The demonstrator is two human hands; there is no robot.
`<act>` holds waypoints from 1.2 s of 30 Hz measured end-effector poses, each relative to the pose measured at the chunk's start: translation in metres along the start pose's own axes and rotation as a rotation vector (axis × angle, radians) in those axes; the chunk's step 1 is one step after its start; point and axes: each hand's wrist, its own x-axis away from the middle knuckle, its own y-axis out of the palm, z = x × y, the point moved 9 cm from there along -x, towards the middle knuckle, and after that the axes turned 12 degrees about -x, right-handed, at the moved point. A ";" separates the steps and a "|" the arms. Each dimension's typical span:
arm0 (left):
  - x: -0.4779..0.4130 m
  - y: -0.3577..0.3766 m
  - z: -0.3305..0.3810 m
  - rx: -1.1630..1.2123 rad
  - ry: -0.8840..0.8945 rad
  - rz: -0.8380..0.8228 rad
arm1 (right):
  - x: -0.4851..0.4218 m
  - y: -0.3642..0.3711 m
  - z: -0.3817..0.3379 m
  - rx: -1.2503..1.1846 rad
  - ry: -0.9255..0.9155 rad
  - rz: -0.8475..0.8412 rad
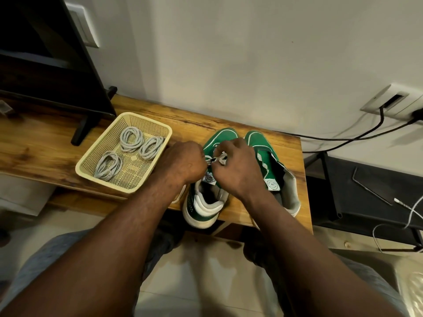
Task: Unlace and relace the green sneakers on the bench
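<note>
As they curl knuckles-up, the left hand (183,162) and right hand (237,167) pinch the lace (221,158).

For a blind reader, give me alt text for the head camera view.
Left hand and right hand pinch the white lace over one green sneaker; the second sneaker stands beside it on a wooden bench. A cream basket holds three coiled grey laces.

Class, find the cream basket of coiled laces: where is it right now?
In the head view, the cream basket sits on the wooden bench, left of the green sneakers and beside the left hand, near the screen's black foot.
</note>
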 end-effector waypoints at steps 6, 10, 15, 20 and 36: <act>-0.004 0.003 -0.005 0.009 -0.033 -0.018 | 0.005 0.017 -0.013 0.343 -0.145 0.024; -0.002 0.003 -0.003 0.008 -0.035 -0.011 | 0.002 0.012 -0.007 0.177 -0.105 0.045; 0.002 -0.003 -0.003 -0.078 -0.070 0.011 | -0.009 -0.026 0.010 -0.860 0.090 0.192; -0.001 -0.005 -0.008 -0.046 -0.059 -0.012 | -0.005 -0.024 0.013 -1.356 0.158 0.211; 0.004 -0.004 0.005 -0.077 -0.009 0.038 | -0.005 -0.010 -0.001 -0.379 0.027 -0.009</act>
